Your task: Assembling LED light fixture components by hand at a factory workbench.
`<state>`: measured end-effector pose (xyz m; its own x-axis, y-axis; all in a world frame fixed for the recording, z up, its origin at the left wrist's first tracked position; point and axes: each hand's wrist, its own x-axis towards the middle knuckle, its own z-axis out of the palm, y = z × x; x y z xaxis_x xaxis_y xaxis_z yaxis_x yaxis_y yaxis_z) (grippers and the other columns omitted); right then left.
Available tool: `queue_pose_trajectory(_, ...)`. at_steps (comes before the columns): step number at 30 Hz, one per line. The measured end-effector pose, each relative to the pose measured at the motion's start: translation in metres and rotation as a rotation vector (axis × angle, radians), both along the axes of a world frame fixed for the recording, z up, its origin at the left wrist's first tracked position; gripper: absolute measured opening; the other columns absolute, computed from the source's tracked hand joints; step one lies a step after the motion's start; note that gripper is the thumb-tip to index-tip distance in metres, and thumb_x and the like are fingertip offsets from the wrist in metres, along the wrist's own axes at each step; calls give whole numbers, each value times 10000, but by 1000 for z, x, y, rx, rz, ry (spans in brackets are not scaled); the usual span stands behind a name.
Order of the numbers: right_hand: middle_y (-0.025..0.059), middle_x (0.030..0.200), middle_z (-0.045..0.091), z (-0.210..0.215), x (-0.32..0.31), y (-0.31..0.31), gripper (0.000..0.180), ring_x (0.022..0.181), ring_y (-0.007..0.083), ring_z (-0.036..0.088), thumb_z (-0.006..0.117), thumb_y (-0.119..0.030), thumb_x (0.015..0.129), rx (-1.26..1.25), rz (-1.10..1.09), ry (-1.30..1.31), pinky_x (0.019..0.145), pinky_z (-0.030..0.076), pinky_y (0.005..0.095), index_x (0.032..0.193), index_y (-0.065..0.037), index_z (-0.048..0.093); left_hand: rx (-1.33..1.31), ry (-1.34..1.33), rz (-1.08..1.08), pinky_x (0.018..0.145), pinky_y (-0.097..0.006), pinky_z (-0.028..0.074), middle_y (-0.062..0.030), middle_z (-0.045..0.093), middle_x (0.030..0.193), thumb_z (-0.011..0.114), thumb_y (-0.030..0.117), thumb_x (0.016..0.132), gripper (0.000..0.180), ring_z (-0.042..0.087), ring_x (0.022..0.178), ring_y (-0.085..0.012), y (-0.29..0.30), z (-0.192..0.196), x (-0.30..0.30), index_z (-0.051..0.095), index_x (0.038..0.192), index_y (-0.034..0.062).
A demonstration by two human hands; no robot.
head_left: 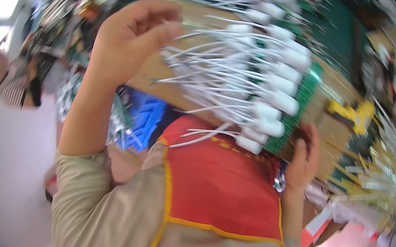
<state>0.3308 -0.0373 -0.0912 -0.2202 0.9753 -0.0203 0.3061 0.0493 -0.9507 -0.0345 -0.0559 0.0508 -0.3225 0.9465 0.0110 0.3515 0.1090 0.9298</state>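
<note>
A row of white cylindrical parts (286,71) with thin white wires (213,66) lies across a long green circuit board (289,125). The wires fan out leftward, their ends loose. At the left, my left hand (128,33) is raised beside the wire ends, fingers curled and thumb near the index fingertip; whether a wire is between them is hidden. Close to the board's right edge is my right hand (303,159), a little blurred. Its thumb and fingers are apart, with nothing visible between them. Beneath the board is brown cardboard (163,80).
More wired white parts (258,16) lie farther back on the green table (337,24). A yellow tool (359,116) rests on cardboard at the right, near pale strips (377,177). A blue bin (144,117) is below left. Another person (14,79) is at the far left.
</note>
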Motion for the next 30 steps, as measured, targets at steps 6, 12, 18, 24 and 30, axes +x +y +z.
queue_pose_trajectory(6,156,1237,568,-9,-3,8,388,1147,225,533,456,-76,952,-2,-39,36,1009,385,342,1327,27,462,29,502,712,771,-243,488,-57,685,955,715,233,832,325,632,854,-114,-136,-23,-172,665,1072,18)
queue_pose_trajectory(12,156,1192,584,2,-11,21,390,1093,224,557,443,-75,953,27,-78,-56,974,409,342,1330,26,461,-522,935,975,818,-349,489,-146,682,993,717,321,775,433,651,919,-250,-303,-78,-247,654,1084,24)
queue_pose_trajectory(18,157,1167,588,12,-20,27,385,1060,238,574,434,-72,954,74,-92,-55,957,431,351,1322,38,460,-897,889,976,829,-407,488,-186,667,1014,731,324,718,474,636,951,-343,-365,-154,-251,637,1086,41)
queue_pose_trajectory(24,163,1165,585,12,-18,27,375,1060,241,574,430,-67,956,85,-105,-38,961,435,359,1313,45,461,-827,857,1119,824,-424,488,-189,668,1015,745,285,672,491,629,962,-358,-386,-196,-249,637,1103,76)
queue_pose_trajectory(30,164,1169,585,10,-19,23,370,1059,236,572,433,-64,955,53,-96,-35,962,433,359,1307,45,465,-750,755,1073,799,-412,489,-166,682,968,772,289,654,487,644,917,-333,-395,-202,-259,662,1080,80)
